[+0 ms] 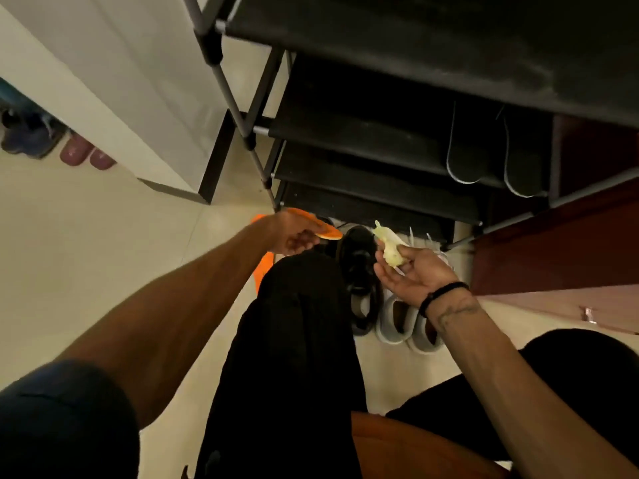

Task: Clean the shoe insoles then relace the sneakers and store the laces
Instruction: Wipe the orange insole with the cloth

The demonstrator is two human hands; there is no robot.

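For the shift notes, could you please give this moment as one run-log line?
left hand: holds orange insole | right hand: holds yellow cloth | black sneakers, grey sneakers: on floor by rack

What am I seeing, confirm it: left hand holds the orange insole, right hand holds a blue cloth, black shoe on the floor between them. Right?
One detail is wrong. The cloth in the right hand is pale yellow, not blue, as the head view shows. The left hand does hold the orange insole, and the black shoe sits between them.

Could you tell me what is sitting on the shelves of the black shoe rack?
On the shoe rack, one pair of dark shoes sits at the right of a middle shelf. The other visible shelf parts look bare; the upper shelves cover the back areas.
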